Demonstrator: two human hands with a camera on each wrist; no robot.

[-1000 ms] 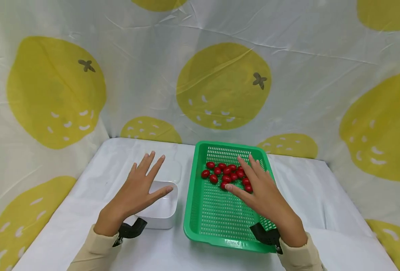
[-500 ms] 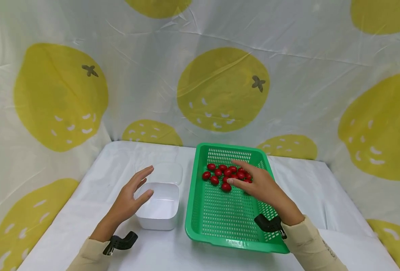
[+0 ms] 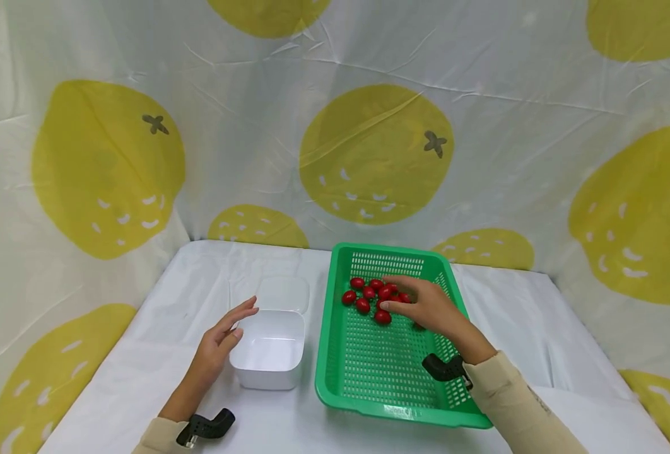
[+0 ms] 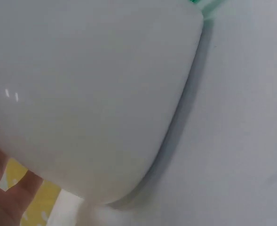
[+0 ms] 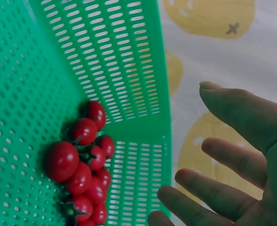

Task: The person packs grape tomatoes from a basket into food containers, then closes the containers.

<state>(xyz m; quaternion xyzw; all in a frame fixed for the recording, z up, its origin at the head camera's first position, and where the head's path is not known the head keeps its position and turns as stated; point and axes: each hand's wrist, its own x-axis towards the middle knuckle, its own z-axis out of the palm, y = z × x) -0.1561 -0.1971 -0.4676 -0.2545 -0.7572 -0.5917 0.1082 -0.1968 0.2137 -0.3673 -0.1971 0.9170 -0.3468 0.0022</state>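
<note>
A green slotted basket holds several cherry tomatoes, gathered toward its back. Over them is my right hand, thumb and fingers spread apart with nothing between them. The right wrist view shows the hand above the basket's edge, and the tomatoes lying below, some with green stems. To the basket's left stands a white square tub with nothing in it. My left hand is at the tub's left side, fingers loosely extended. The left wrist view has its fingers beside the tub wall.
A translucent flat lid lies behind the tub. White cloth covers the table, and a curtain with yellow fruit prints rises behind and at both sides. Each wrist wears a black camera mount.
My right hand has come down toward the tomatoes, its fingers drawing closer together. My left hand has lowered from above the tub to its left side.
</note>
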